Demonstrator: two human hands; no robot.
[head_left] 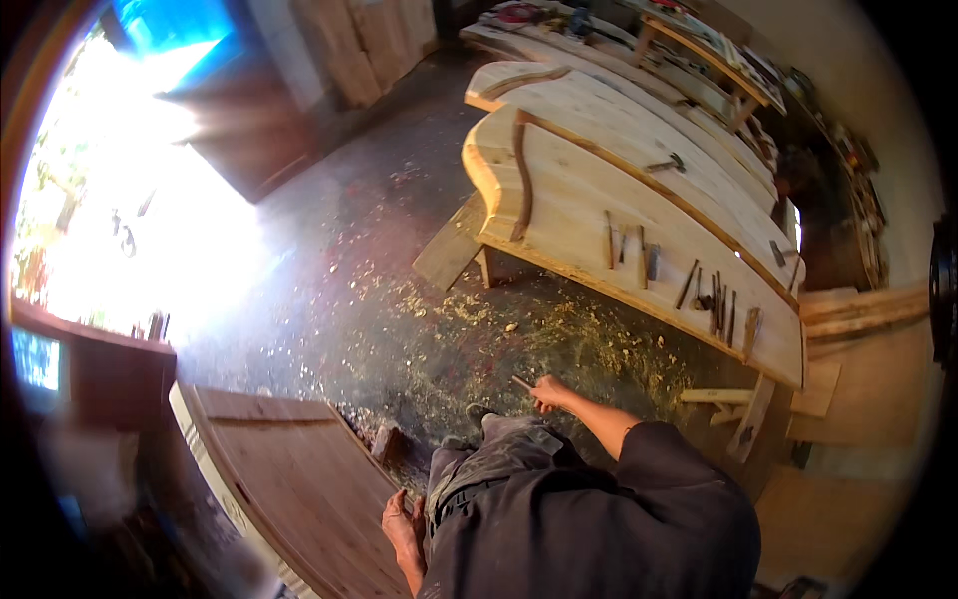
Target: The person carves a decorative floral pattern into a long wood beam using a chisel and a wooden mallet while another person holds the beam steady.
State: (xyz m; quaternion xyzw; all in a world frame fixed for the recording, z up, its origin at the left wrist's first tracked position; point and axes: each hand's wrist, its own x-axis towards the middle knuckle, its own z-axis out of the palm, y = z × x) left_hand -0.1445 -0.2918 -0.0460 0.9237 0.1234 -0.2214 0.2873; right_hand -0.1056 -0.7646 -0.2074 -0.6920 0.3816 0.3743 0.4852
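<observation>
My right hand is held out in front of me over the floor, fingers closed around a short, slim brown stick-like tool whose end points left. Its exact kind is too small to make out. Low at my left side, my left hand rests by the near edge of a framed wooden panel, its fingers apart and nothing visible in them. Beyond my right hand stands a pale wooden piece with a curved end and a dark brown strip. Several chisels and a hammer lie across the boards.
Wood shavings litter the dark floor. A small wooden block sits beside the left panel. Offcuts lie under the right end of the boards. A cluttered bench stands at the back right. Bright light enters through a doorway.
</observation>
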